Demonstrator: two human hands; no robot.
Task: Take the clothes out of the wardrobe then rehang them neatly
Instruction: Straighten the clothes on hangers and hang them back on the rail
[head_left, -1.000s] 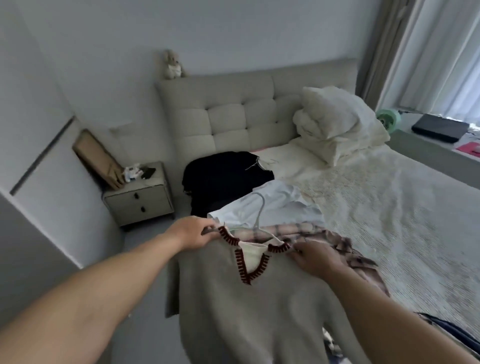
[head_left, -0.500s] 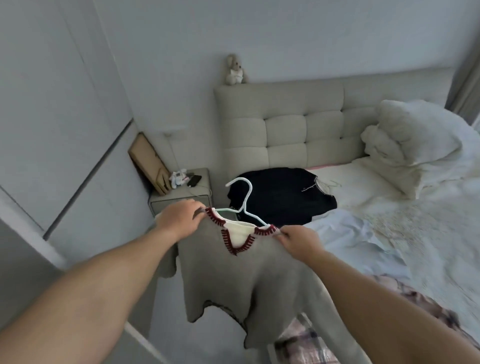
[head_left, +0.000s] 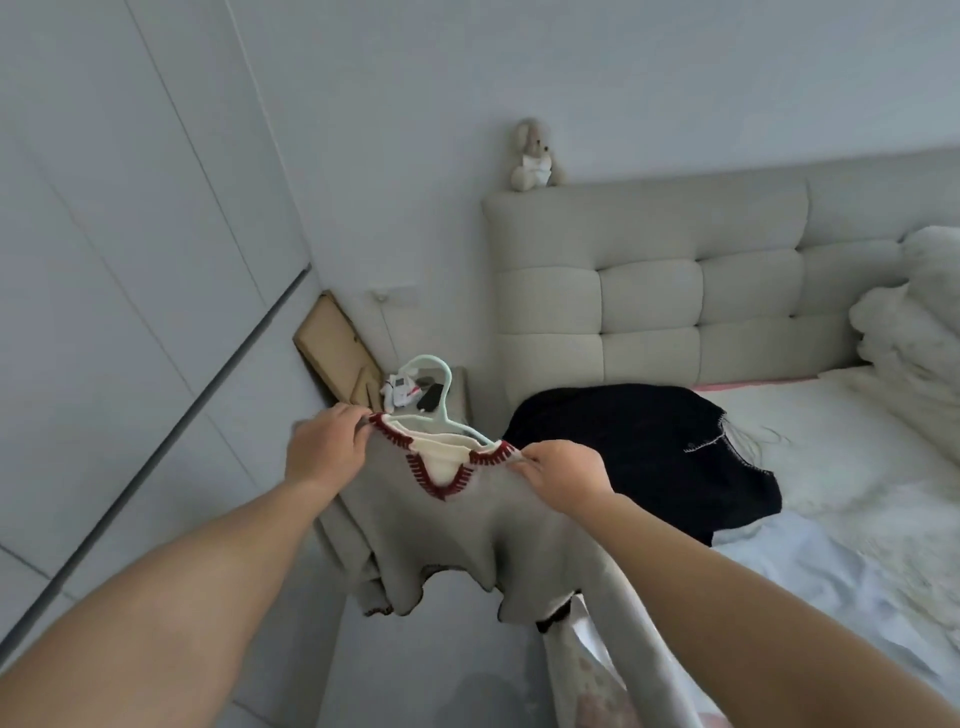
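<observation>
Bedroom, beside the bed (head_left: 810, 467).
My hands, left (head_left: 324, 451) and right (head_left: 563, 475), pinch a sweater (head_left: 467, 540) on its hanger (head_left: 441, 395).

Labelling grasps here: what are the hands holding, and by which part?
Both hold the grey sweater on its hanger. The left hand pinches the left shoulder by the neckline; the right hand pinches the right shoulder.

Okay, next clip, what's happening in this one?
A person holds a grey sweater with dark red neckline stitching up in the air by its shoulders, left hand and right hand each pinching one side. A pale green hanger sits inside the neckline, hook up. It is not yet hung. A black garment lies on the bed behind.
</observation>
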